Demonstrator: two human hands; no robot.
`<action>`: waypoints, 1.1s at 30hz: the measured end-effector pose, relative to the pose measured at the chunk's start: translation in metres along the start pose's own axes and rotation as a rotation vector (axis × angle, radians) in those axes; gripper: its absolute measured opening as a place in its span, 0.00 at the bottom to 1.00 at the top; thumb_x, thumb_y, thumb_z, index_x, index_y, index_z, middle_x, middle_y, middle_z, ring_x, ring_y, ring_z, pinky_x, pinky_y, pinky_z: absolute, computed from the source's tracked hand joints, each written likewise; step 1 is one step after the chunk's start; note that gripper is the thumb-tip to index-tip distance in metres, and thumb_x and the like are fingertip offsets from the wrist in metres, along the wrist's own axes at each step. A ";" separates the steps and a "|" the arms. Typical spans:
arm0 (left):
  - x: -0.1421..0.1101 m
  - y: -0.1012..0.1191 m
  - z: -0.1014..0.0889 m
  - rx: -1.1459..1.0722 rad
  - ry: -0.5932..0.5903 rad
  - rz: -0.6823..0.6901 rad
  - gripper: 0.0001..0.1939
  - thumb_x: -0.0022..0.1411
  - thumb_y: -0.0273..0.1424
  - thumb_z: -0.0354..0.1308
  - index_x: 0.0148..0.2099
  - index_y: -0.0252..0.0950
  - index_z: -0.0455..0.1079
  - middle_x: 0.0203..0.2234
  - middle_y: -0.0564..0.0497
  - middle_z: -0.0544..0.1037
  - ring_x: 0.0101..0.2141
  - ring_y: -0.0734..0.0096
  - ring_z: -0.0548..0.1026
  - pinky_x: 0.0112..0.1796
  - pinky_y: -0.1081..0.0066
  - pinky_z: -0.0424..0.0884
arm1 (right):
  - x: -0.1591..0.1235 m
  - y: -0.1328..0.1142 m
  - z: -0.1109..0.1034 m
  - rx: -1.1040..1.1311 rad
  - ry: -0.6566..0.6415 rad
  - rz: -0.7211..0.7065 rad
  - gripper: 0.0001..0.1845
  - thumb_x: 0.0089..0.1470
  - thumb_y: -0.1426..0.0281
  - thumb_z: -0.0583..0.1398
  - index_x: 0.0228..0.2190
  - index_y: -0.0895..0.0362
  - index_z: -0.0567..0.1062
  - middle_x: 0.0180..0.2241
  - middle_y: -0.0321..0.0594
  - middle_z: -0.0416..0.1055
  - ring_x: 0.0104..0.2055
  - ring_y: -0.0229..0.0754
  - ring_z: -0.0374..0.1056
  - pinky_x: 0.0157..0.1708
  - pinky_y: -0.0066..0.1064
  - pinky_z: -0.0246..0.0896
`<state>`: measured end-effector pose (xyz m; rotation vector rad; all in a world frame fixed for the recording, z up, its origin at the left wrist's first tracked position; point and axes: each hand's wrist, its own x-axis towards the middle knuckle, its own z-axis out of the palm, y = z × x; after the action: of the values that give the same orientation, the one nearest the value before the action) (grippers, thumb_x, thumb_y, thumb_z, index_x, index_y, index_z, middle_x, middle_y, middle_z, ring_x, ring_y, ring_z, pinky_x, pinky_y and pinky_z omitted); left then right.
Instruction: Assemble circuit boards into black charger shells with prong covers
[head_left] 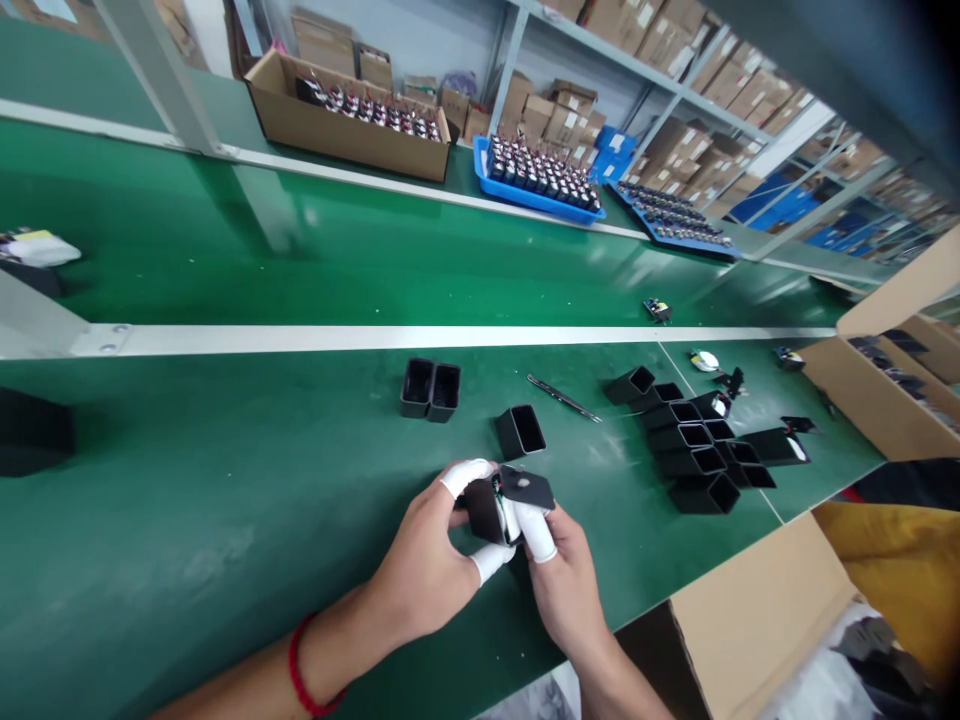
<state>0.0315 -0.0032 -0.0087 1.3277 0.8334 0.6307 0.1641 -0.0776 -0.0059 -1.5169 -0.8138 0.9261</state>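
Note:
Between my two hands is a small black plastic case, tilted, with a white part and some wiring showing in its mouth. My left hand, with white finger cots, wraps round the case from the left. My right hand grips a flat black cover at the case's open end, a white-cotted finger beneath it. Just beyond the hands an open black case lies tilted. Two more black cases stand side by side farther back. Dark tweezers lie to the right of them.
Several black cases are grouped at the right on the green table. Small circuit assemblies lie behind them. Open cardboard boxes stand at the right edge. A white rail crosses the table; blue trays of parts stand beyond.

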 end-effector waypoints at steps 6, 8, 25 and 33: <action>-0.001 -0.005 0.000 0.055 0.030 0.023 0.31 0.50 0.27 0.64 0.57 0.36 0.63 0.54 0.40 0.75 0.52 0.54 0.76 0.54 0.55 0.74 | -0.019 0.017 -0.013 -0.580 0.170 -0.614 0.24 0.62 0.71 0.58 0.59 0.48 0.69 0.52 0.45 0.73 0.52 0.46 0.73 0.51 0.35 0.71; -0.002 -0.008 0.001 0.166 0.031 0.071 0.29 0.50 0.26 0.61 0.57 0.36 0.65 0.55 0.40 0.75 0.54 0.53 0.75 0.56 0.53 0.71 | -0.022 0.026 -0.015 -0.786 0.142 -0.777 0.30 0.62 0.72 0.58 0.64 0.49 0.62 0.55 0.49 0.71 0.54 0.48 0.72 0.52 0.37 0.71; 0.005 -0.025 -0.017 0.957 0.126 0.451 0.23 0.59 0.30 0.56 0.57 0.36 0.71 0.60 0.39 0.71 0.57 0.51 0.73 0.51 0.58 0.77 | -0.021 0.037 -0.001 -0.994 0.238 -0.759 0.30 0.65 0.64 0.54 0.65 0.57 0.60 0.54 0.57 0.73 0.52 0.56 0.75 0.45 0.40 0.77; -0.003 -0.020 -0.011 0.941 -0.100 0.392 0.32 0.61 0.34 0.59 0.67 0.36 0.61 0.65 0.37 0.62 0.63 0.41 0.62 0.54 0.49 0.72 | -0.014 0.040 -0.065 -0.968 0.393 -0.799 0.32 0.61 0.77 0.58 0.65 0.51 0.61 0.58 0.52 0.69 0.59 0.53 0.68 0.53 0.45 0.72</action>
<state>0.0196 -0.0029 -0.0284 2.3962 0.8185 0.4652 0.2154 -0.1248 -0.0394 -1.8142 -1.5108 -0.4362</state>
